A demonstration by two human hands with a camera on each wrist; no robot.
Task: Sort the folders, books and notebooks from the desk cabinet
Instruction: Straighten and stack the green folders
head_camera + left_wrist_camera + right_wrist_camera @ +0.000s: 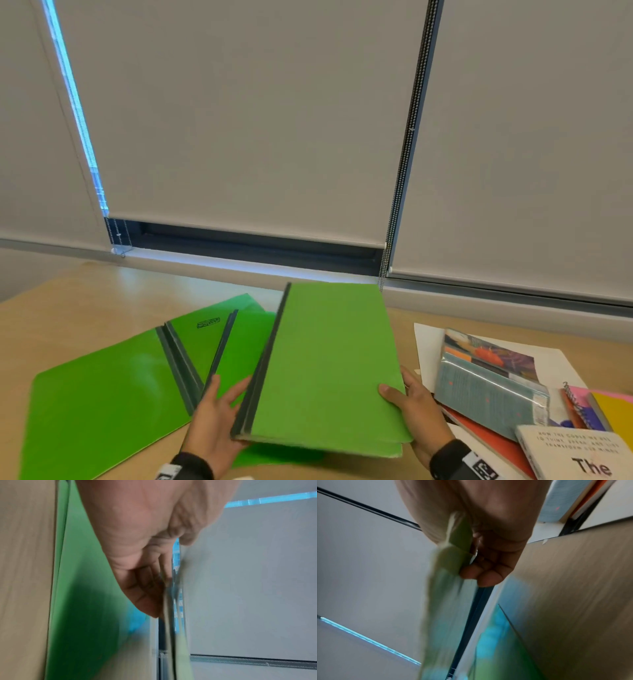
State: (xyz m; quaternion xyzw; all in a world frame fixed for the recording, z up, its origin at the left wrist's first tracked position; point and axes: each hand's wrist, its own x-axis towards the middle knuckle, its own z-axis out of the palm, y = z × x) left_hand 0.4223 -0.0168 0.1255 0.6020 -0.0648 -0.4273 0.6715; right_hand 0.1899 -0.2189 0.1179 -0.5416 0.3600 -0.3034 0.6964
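Both hands are holding one green folder (329,370) just above the desk (68,301): the left hand (212,421) is clasping its dark spine corner, and the right hand (414,414) is pinching the open edge. Best practice is keeping it level while lowering it onto the fanned green folders (113,394), spines aligned.

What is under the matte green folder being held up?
Under the held folder, held by the left hand and right hand, a glossy green folder pokes out on the desk. How far it extends underneath is covered.
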